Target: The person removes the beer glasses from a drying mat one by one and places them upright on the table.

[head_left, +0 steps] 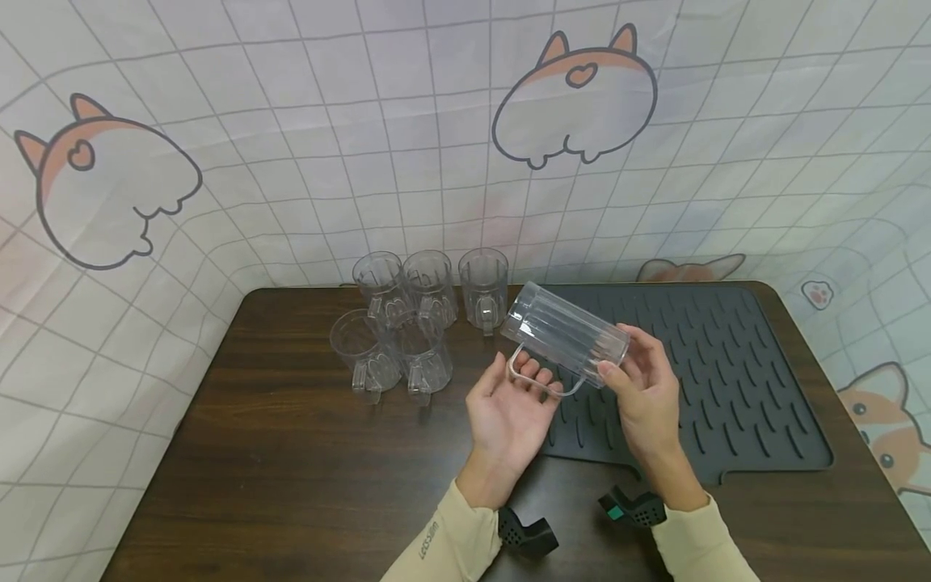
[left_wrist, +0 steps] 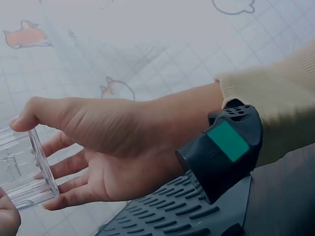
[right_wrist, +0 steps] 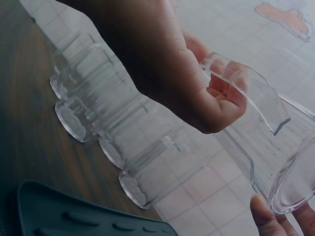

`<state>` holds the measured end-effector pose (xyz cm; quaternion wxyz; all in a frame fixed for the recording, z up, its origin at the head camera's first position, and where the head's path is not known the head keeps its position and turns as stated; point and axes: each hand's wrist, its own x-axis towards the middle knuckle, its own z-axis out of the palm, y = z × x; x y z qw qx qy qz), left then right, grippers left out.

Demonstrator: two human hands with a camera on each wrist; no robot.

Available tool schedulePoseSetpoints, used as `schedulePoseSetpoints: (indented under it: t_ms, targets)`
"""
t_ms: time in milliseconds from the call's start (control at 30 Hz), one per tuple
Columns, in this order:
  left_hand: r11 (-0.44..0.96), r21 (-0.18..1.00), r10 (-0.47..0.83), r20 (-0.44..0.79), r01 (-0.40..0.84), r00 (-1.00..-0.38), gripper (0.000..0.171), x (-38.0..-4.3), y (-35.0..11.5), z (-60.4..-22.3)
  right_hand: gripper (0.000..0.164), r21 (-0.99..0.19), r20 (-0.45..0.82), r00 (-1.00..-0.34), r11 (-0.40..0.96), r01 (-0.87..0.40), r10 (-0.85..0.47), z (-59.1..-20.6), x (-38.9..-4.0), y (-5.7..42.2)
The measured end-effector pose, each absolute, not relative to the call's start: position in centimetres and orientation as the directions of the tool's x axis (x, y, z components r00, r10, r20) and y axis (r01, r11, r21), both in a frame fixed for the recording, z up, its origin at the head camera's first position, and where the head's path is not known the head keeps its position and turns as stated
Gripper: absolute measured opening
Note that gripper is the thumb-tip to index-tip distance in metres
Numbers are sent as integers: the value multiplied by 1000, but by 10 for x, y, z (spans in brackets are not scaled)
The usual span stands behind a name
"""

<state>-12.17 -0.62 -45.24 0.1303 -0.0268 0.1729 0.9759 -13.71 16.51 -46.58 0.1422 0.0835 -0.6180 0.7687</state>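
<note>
A clear ribbed mug (head_left: pixel 563 327) is held tilted in the air, its mouth toward the upper left and its base toward the right. My right hand (head_left: pixel 643 396) grips it at the base, thumb on the near side and fingers spread behind in the left wrist view. Palm up beneath the mug, my left hand (head_left: pixel 512 420) has its curled fingers at the handle (head_left: pixel 541 390); the fingers show through the clear plastic in the right wrist view. To the left stand several similar clear mugs (head_left: pixel 422 356), upright in two rows with handles facing me.
A dark grey ridged mat (head_left: pixel 727 380) lies on the right of the brown wooden table (head_left: pixel 291 453), partly under the raised mug and hands. A white grid-patterned cloth (head_left: pixel 327 162) with cartoon drawings hangs behind and along the sides. Black devices (head_left: pixel 527 533) sit on both wrists.
</note>
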Motion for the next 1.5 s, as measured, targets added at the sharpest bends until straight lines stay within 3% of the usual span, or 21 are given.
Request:
schedulePoseSetpoints:
  t_ms: [633,1033,1267,1500]
  targets:
    - [-882,363,333,28,-301,-943,34,-118,-14,-444,56,-924,322,-944,-195,-329,67,-463,-137,170]
    - [-884,354,338,32,-306,-941,33,-114,-16,-439,38,-952,290,-957,-102,-288,-9,-458,-138,183]
    - [-900,336,311,51,-277,-949,31,-113,-20,-440,29,-955,267,-963,-124,-269,33,-449,-137,195]
    - [-884,413,295,127,-219,-947,37,-113,-28,-436,30,-945,321,-947,-48,-322,26,-448,-137,218]
